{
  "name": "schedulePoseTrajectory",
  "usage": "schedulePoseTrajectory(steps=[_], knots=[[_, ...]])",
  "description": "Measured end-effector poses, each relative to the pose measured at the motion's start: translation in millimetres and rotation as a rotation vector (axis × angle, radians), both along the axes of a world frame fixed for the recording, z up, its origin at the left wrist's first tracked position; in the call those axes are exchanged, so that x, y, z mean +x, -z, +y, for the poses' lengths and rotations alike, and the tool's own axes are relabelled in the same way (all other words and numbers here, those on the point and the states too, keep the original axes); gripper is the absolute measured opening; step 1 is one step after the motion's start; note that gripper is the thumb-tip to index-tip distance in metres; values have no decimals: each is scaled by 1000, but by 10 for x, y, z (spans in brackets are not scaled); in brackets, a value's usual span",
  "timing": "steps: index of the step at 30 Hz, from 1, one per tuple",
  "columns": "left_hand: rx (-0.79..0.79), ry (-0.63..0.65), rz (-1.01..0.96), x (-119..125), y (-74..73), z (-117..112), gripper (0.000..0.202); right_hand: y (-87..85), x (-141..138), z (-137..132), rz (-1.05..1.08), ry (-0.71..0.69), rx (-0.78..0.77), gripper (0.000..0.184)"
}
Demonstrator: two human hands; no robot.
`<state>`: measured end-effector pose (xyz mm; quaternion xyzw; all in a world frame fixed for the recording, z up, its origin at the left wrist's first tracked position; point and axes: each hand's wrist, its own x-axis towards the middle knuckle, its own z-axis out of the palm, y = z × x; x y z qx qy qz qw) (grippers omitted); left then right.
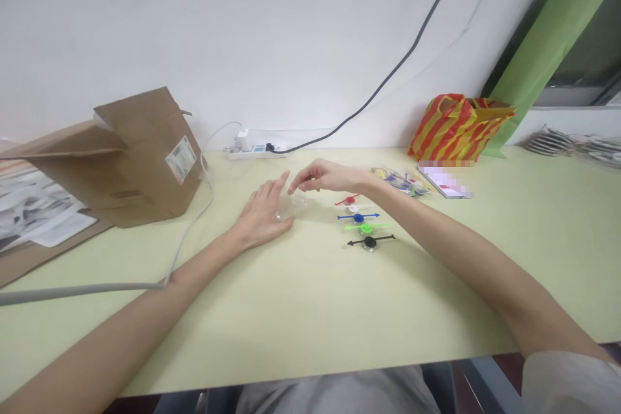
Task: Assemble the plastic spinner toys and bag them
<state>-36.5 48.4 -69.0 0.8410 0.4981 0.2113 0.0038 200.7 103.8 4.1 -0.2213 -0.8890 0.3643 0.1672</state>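
Observation:
My left hand (264,215) rests on the table with its fingers stretched and thumb apart, touching the edge of some clear, thin plastic (292,208). Above that plastic, my right hand (327,176) hangs with bent fingers, tips close together; whatever is between them is too small to make out. To the right lies a column of arrow spinners on round clear bases: a red spinner (350,200), a white spinner (354,209), a blue spinner (358,217), a green spinner (366,228) and a black spinner (369,242). Behind my right wrist is a pile of bagged, many-coloured pieces (402,181).
An opened cardboard box (145,162) stands at left, a grey cable (187,239) running past it over my left forearm. A power strip (257,152) lies by the wall. At back right are a phone (446,182) and a red-yellow striped bag (456,129).

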Motion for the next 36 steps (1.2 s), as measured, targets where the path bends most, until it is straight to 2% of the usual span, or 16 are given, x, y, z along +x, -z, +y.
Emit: schedulePoseTrajectory(steps=[4, 9, 11, 14, 19, 23, 28, 33, 36], knots=[[-8, 13, -106, -32, 28, 33, 99, 27, -2, 19, 19, 11, 144, 40], [-91, 127, -415, -82, 26, 63, 90, 142, -92, 20, 28, 27, 511, 60], [-123, 157, -459, -79, 0, 46, 90, 164, -141, -11, 45, 57, 654, 52], [-120, 187, -435, -57, -41, 7, 90, 143, -184, -52, 113, 90, 780, 25], [-62, 185, -334, -79, -49, 5, 92, 70, -128, -19, 88, 35, 901, 26], [25, 137, -197, -143, -44, 35, 97, 52, -82, 2, 48, 23, 918, 22], [30, 153, -191, -174, -58, 56, 95, 33, -86, -65, -23, -50, 840, 24], [0, 197, -190, -165, -62, 34, 92, 21, -105, -227, -147, -96, 720, 64], [3, 247, -171, -125, -67, -26, 92, 31, -147, -338, -219, -146, 689, 70]])
